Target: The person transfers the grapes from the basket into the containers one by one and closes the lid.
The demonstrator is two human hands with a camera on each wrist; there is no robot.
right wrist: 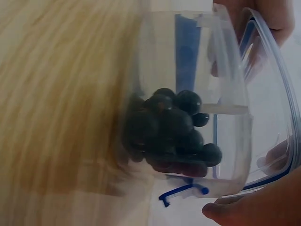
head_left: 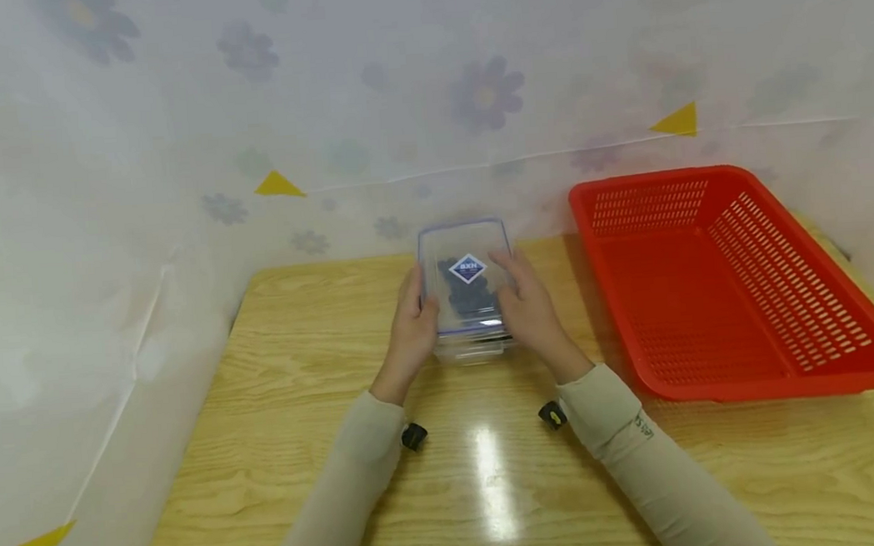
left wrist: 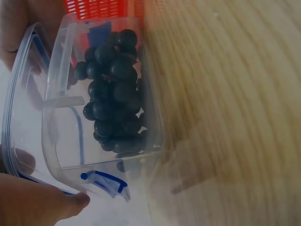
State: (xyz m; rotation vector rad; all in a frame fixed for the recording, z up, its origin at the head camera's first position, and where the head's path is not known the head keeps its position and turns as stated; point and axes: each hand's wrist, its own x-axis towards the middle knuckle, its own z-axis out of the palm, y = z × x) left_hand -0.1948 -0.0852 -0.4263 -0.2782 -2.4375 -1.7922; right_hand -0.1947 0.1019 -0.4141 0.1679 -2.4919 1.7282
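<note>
A clear lid (head_left: 446, 243) with a blue edge is in the middle, near the back of the table. It has a blue and white diamond sticker (head_left: 468, 268) on top. The lid is just over a clear box (head_left: 470, 354), and I cannot tell if they touch all the way round. Inside the box is a bunch of dark, round grapes (left wrist: 115, 94). A little blue clip (left wrist: 106, 182) hangs at the side of the box.

The left hand (head_left: 412, 325) pinches the left edge of the lid, and its thumb and fingers are bent round it. The right hand (head_left: 533, 309) pinches the right edge the same way, with one finger reaching on top near the sticker. Some fingers are hidden, so I cannot tell how those lie.

Both arms have light sleeves (head_left: 658, 451), and a small black thing (head_left: 414, 437) is by each wrist. To the right, well apart from the box, is a big red basket (head_left: 686, 299) with lots of little holes. Everything is on a yellow-brown wooden table (head_left: 305, 448). Behind it is a pale sheet (head_left: 357, 77) with flowers and yellow triangles (head_left: 279, 184) on it
</note>
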